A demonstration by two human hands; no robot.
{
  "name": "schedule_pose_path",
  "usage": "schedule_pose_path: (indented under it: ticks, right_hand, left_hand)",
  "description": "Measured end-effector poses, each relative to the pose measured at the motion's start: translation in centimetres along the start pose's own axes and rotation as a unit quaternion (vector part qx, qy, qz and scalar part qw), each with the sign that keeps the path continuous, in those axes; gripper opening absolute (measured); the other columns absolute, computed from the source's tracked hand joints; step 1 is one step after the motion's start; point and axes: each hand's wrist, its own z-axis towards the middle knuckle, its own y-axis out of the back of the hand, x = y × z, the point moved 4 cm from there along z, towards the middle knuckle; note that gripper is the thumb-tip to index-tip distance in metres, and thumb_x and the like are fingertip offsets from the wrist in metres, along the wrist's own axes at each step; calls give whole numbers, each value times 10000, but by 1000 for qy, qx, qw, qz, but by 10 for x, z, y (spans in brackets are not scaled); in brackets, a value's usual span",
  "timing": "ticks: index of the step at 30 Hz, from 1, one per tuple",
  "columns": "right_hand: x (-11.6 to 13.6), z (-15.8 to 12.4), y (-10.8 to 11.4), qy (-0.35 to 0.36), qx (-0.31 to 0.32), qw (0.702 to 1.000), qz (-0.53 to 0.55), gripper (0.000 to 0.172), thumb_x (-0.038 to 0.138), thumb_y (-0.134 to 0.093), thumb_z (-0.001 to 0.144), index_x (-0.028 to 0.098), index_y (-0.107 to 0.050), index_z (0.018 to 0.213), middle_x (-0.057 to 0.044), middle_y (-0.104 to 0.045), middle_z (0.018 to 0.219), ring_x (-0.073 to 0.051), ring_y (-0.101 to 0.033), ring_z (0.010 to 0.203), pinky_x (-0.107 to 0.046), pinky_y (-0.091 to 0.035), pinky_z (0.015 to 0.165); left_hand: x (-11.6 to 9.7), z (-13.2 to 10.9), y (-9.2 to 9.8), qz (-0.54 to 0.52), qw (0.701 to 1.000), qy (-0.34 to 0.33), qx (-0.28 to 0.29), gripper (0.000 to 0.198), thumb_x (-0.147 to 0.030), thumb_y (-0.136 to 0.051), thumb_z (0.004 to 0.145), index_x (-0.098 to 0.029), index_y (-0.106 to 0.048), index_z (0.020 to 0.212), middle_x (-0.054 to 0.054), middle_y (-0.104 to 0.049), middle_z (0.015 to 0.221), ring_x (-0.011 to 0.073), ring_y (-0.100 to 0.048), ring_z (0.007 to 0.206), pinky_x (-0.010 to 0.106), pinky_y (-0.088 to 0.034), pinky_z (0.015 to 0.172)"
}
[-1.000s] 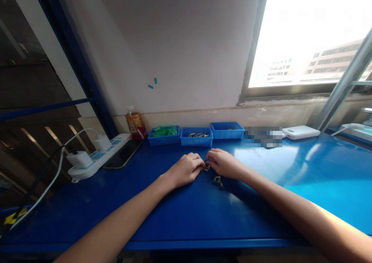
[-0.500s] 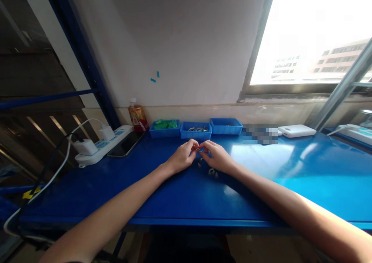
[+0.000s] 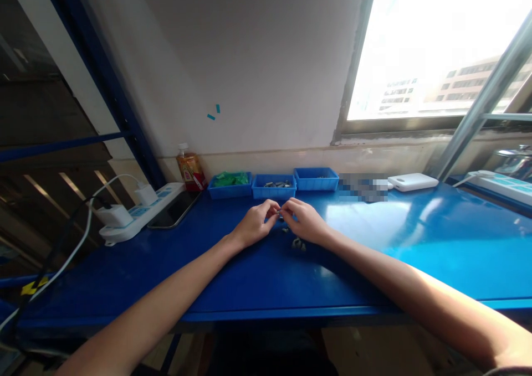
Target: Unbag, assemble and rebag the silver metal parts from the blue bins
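My left hand [image 3: 256, 223] and my right hand [image 3: 305, 220] meet fingertip to fingertip above the blue table [image 3: 249, 282]. Both are closed in a pinch around something small, mostly hidden by the fingers and too tiny to name. Just below the fingers, several small pale metallic pieces [image 3: 296, 243] lie loose on the table. Beyond the hands stands a blue bin [image 3: 274, 193] with silvery metal parts in it. To its left is a blue bin [image 3: 230, 192] holding green plastic, and to its right another blue bin [image 3: 316, 183] with small pieces inside.
On the left lie a phone [image 3: 172, 212] and a white power strip [image 3: 120, 233] with plugged-in chargers; a drink bottle [image 3: 190, 168] stands behind. A white box-shaped device [image 3: 413, 181] sits at the back right, near another power strip [image 3: 501, 188]. The wall closes off the back.
The view has turned slightly, so everything sits a little further left. My fingertips have closed nearer together, and the small item between them shows less than before.
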Motion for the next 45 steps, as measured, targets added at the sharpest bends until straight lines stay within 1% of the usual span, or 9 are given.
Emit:
schedule_pose_path:
  ticks: [4,7,14,20,26,31,34,39,45]
  right_hand:
    - [-2,0,1,-16,-11,1000,4,62,234,-493,886,200,-545,885,-13,-583,822,-131,-546,720,-239,-398,660]
    - [0,-1,2,-10,-17,1000,9,153,244,-553,844,207,-532,992,-4,-574,828,-133,-544,721,-242,-408,671]
    - [7,-1,5,10,-34,999,-5,87,224,-486,889,200,-566,915,-21,-584,858,-127,-540,726,-233,-395,659]
    - [4,1,5,-2,-36,999,-11,206,246,-427,936,189,-542,774,-15,-553,781,-125,-527,711,-235,-390,660]
    - [5,1,0,18,-14,999,-32,268,235,-407,943,185,-518,704,-19,-533,741,-125,-515,696,-237,-382,647]
    - [4,0,3,-1,-28,1000,-2,102,257,-472,910,198,-551,886,-14,-566,799,-130,-534,719,-240,-408,668]
    - [6,-1,5,7,-27,1000,10,156,246,-527,864,209,-533,1015,-12,-562,830,-137,-541,741,-245,-424,685]
    - [9,-2,5,22,-20,1000,7,82,219,-486,877,207,-552,923,-22,-573,856,-132,-539,741,-238,-414,675]
    - [9,-1,5,9,-27,1000,-2,103,231,-435,919,200,-532,900,-38,-603,872,-144,-555,759,-248,-407,689]
  left_hand:
    - [-1,0,2,14,1000,10,-5,242,-363,-466,917,-171,-577,1014,45,-693,856,174,-659,767,249,-472,656]
    - [-3,1,4,6,1000,13,0,264,-365,-427,937,-165,-589,995,44,-701,853,173,-659,763,244,-463,655]
    - [-8,0,5,13,1000,-3,24,293,-368,-372,962,-171,-585,922,33,-684,807,161,-646,744,244,-458,691]
    - [-4,-2,3,69,997,-31,0,290,-337,-506,897,-183,-484,1141,34,-666,856,173,-645,774,263,-469,699]
    - [-6,-3,5,102,994,-43,-11,180,-324,-473,914,-203,-534,1031,25,-650,813,164,-633,739,251,-463,670]
    - [-3,-2,6,115,993,-23,-19,195,-343,-457,923,-193,-551,1006,27,-655,780,171,-635,709,250,-448,643]
    - [-2,-1,7,93,995,-11,-20,228,-365,-419,941,-186,-559,962,32,-660,782,174,-640,723,248,-449,656]
    - [-7,-1,7,54,998,-22,21,276,-366,-383,954,-174,-581,938,37,-667,803,167,-631,731,245,-446,683]
    - [-8,-2,6,64,997,-21,25,248,-362,-394,950,-184,-566,958,21,-661,773,157,-623,698,239,-432,642]
